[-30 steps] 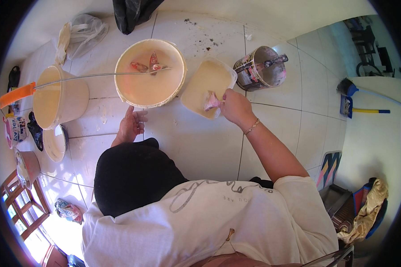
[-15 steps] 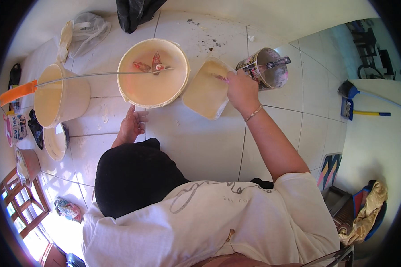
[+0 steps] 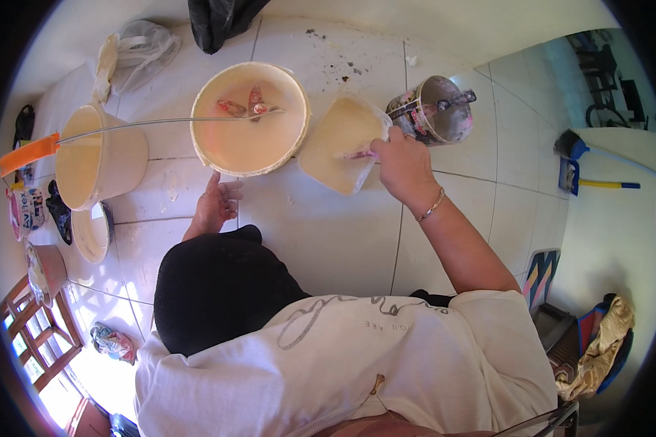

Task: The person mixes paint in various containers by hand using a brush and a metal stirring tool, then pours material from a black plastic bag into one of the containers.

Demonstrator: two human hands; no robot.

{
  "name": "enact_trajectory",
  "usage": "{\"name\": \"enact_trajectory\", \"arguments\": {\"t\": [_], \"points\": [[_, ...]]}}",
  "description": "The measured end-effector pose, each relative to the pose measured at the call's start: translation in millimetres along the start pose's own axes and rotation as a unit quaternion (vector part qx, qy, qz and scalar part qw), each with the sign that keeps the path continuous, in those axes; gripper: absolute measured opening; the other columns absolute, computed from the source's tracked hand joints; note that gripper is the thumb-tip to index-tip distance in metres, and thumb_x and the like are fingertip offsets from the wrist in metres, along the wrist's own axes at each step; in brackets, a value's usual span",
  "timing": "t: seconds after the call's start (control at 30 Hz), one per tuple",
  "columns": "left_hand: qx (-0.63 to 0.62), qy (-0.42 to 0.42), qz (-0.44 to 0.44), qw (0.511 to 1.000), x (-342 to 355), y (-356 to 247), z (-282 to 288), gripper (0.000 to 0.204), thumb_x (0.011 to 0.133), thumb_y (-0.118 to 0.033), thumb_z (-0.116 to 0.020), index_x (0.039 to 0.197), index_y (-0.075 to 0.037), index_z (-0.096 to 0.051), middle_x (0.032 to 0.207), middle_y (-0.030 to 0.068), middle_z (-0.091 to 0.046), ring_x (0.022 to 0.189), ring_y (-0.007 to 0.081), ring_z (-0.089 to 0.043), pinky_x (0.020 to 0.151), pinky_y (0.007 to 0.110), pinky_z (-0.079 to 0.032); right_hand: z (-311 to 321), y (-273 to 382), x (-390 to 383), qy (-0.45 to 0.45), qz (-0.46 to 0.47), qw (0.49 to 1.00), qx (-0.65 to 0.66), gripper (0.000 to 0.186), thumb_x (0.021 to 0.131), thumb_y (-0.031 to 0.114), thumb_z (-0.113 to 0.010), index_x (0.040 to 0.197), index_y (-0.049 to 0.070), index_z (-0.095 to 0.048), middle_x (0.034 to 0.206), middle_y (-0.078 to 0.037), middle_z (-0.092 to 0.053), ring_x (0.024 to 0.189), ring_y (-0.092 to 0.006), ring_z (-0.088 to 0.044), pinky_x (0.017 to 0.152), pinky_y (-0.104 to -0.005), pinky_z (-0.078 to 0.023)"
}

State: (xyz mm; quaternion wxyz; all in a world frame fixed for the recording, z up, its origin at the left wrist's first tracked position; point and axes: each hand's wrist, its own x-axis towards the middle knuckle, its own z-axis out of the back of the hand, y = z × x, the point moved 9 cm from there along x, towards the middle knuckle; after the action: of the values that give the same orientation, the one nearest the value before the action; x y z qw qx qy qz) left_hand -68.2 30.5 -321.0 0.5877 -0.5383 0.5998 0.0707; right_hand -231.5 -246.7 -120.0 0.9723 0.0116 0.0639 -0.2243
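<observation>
Tilted further toward the big bucket (image 3: 249, 120), the small paint-filled tub (image 3: 341, 143) on the floor looks heavy, slippery; right hand (image 3: 403, 166) clamps its rim, left hand (image 3: 216, 206) rests open.

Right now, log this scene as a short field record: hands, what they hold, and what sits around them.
Left hand: flat on the tiled floor, holding nothing
Right hand: grips the tilted square tub at its rim
Tub contents: cream liquid
Beside tub: round bucket of cream liquid, stained tin
Far left: second bucket, orange handle
</observation>
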Motion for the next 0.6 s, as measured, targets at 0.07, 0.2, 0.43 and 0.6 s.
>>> {"name": "enact_trajectory", "arguments": {"t": [0.07, 0.2, 0.43, 0.6], "points": [[-0.004, 0.005, 0.003, 1.0, 0.9, 1.4, 1.1, 0.069, 0.093, -0.059, -0.025, 0.115, -0.001, -0.054, 0.084, 0.0015, -0.055, 0.063, 0.0102, -0.043, 0.059, 0.026, -0.037, 6.8, -5.3, 6.5, -0.01, -0.016, 1.0, 0.009, 0.02, 0.075, 0.009, -0.057, 0.091, 0.014, -0.068, 0.089, -0.013, -0.055, 0.081, -0.0293, -0.061, 0.066, -0.0399, -0.049], [-0.018, -0.011, -0.001, 1.0, 2.2, 0.0, -0.5, 0.069, 0.093, -0.06, -0.032, 0.112, 0.001, -0.058, 0.082, 0.0039, -0.056, 0.061, 0.0116, -0.043, 0.058, 0.027, -0.039, 3.8, -10.1, 25.7, -0.036, -0.05, 0.997, 0.043, 0.024, 0.075, 0.008, -0.054, 0.093, 0.015, -0.069, 0.088, -0.014, -0.056, 0.082, -0.0291, -0.061, 0.067, -0.0397, -0.049], [-0.021, -0.003, -0.004, 1.0, 2.9, 0.2, -0.7, 0.067, 0.093, -0.058, -0.033, 0.111, 0.001, -0.058, 0.081, 0.0039, -0.056, 0.059, 0.0112, -0.043, 0.057, 0.026, -0.039, -20.7, 28.0, 33.5, -0.035, -0.01, 0.999, 0.01, 0.021, 0.08, 0.015, -0.053, 0.086, 0.016, -0.073, 0.084, -0.012, -0.06, 0.082, -0.0283, -0.061, 0.069, -0.0385, -0.049], [-0.004, -0.004, 0.004, 1.0, 0.8, 0.3, 0.9, 0.068, 0.093, -0.059, -0.026, 0.115, -0.001, -0.054, 0.083, 0.0011, -0.054, 0.062, 0.0107, -0.042, 0.058, 0.026, -0.036, -17.4, 38.8, 11.7, -0.031, 0.058, 0.996, 0.057, 0.016, 0.079, 0.016, -0.056, 0.084, 0.016, -0.072, 0.083, -0.011, -0.059, 0.079, -0.0266, -0.061, 0.067, -0.0383, -0.048]]}}
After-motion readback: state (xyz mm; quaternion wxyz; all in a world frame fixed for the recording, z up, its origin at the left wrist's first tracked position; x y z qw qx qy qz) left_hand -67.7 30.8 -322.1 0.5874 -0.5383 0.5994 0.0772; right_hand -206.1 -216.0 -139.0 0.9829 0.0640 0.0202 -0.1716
